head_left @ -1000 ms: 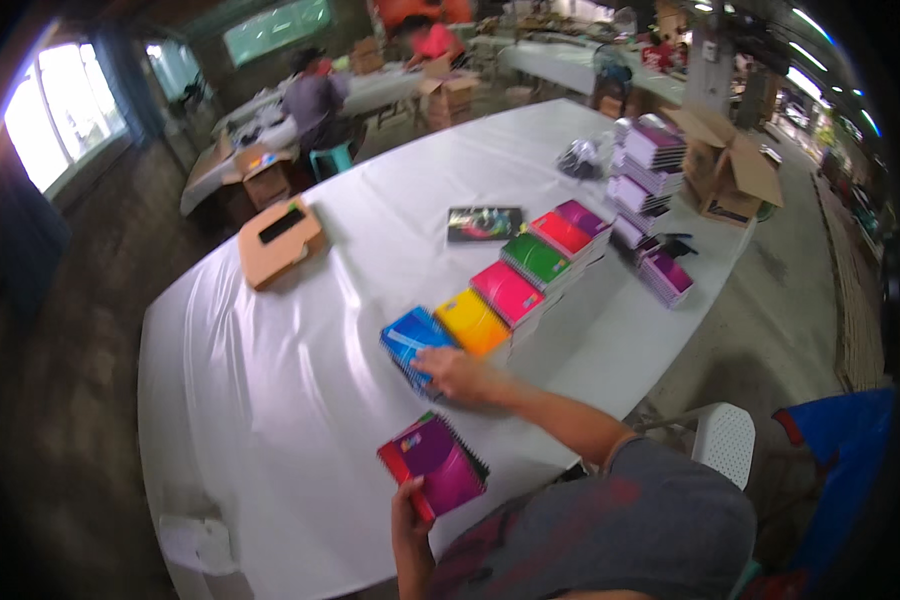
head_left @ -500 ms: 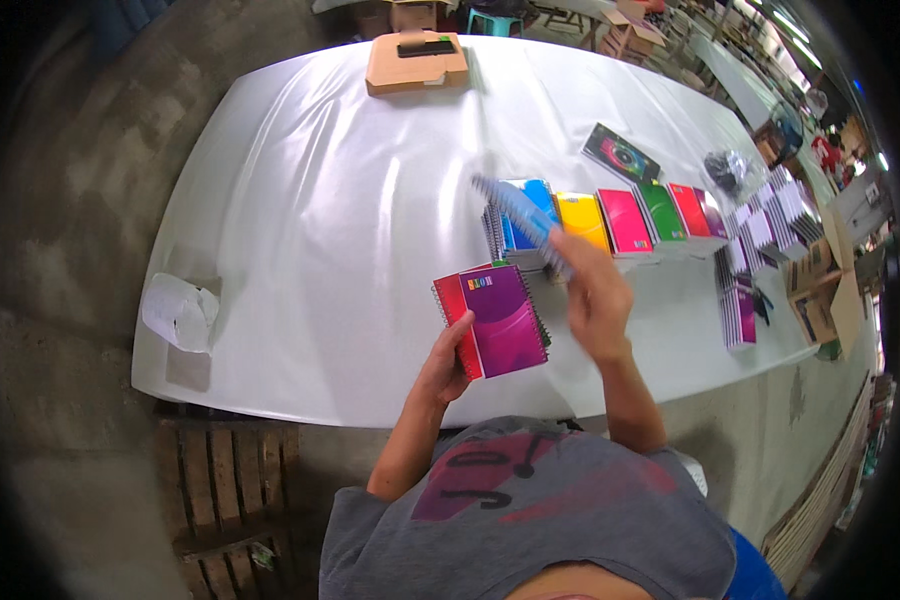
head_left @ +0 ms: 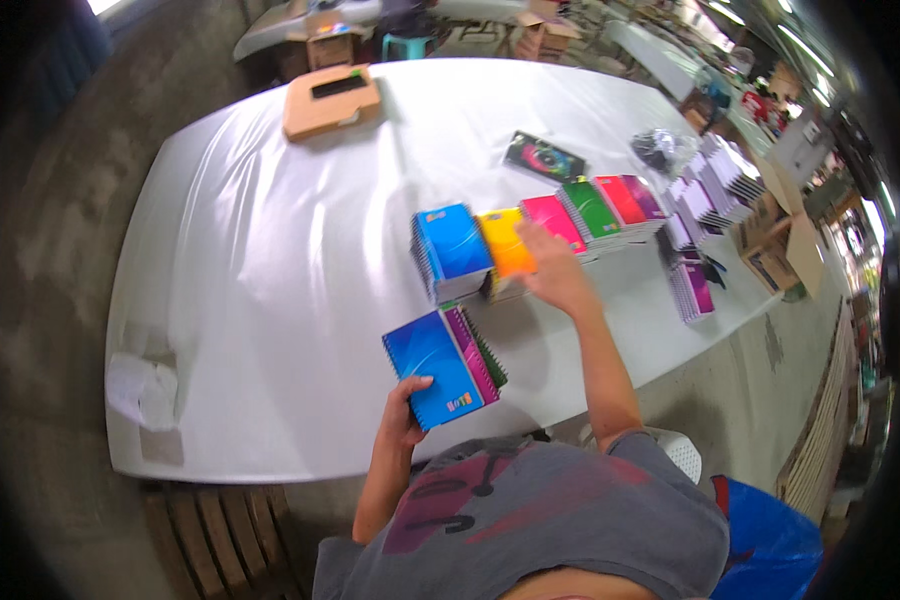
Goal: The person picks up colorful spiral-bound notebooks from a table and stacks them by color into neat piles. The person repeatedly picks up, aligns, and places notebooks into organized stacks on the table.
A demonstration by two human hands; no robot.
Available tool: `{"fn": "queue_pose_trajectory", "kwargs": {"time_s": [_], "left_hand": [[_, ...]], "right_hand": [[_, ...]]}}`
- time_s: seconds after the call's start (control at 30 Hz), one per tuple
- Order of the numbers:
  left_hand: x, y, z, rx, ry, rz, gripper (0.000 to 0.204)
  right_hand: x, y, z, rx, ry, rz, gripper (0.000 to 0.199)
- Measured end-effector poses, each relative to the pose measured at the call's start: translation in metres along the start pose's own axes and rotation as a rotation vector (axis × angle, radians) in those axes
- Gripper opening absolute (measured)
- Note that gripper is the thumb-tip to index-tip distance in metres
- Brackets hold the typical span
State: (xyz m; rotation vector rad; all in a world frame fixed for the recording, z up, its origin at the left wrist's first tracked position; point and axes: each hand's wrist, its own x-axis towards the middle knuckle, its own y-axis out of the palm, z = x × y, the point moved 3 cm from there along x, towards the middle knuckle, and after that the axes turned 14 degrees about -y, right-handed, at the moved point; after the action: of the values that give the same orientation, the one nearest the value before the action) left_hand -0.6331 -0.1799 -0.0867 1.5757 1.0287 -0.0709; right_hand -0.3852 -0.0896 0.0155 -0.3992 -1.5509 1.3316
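Observation:
My left hand [head_left: 404,410] is closed on a small fan of spiral notebooks, its thumb lying across the top one. That top notebook [head_left: 432,362] is blue; purple and green edges stick out beneath it. Over the yellow notebook stack [head_left: 498,232] my right hand [head_left: 562,278] reaches with its fingers stretched out, holding nothing I can see. Whether the fingertips touch the yellow cover, I cannot tell. Left of it stands a taller blue notebook stack [head_left: 457,240]. Rightward follow a pink stack [head_left: 550,218], a green stack [head_left: 592,210], then red [head_left: 622,198] and purple stacks [head_left: 645,195].
A dark box with a colourful round print [head_left: 546,157] lies behind the row. Several notebook piles [head_left: 718,185], a clear plastic bag [head_left: 662,148] and an open carton [head_left: 775,250] are at the right. A brown cardboard box [head_left: 320,118] sits far left, a white roll [head_left: 142,388] near left.
The blue notebook, earlier in my right hand, now lies on top of the notebooks in my left. My right hand is now over the yellow stack. The whole view has shifted.

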Motion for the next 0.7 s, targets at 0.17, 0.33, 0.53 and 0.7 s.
{"fn": "queue_pose_trajectory", "kwargs": {"time_s": [0.17, 0.33, 0.53, 0.7], "left_hand": [[0.007, 0.012, -0.001, 0.054, -0.014, -0.047, 0.056], [0.022, 0.009, 0.002, 0.031, -0.045, 0.015, 0.054], [0.033, 0.016, 0.001, 0.033, 0.003, 0.06, 0.056], [0.048, 0.002, 0.007, -0.091, -0.053, 0.254, 0.058]], "right_hand": [[-0.033, 0.067, -0.042, -0.178, -0.014, 0.12, 0.047], [-0.022, 0.041, -0.05, 0.302, 0.196, -0.1, 0.036], [-0.036, -0.024, 0.001, 0.458, 0.31, -0.63, 0.032], [-0.061, -0.017, 0.106, 0.243, -0.36, -0.001, 0.027]]}}
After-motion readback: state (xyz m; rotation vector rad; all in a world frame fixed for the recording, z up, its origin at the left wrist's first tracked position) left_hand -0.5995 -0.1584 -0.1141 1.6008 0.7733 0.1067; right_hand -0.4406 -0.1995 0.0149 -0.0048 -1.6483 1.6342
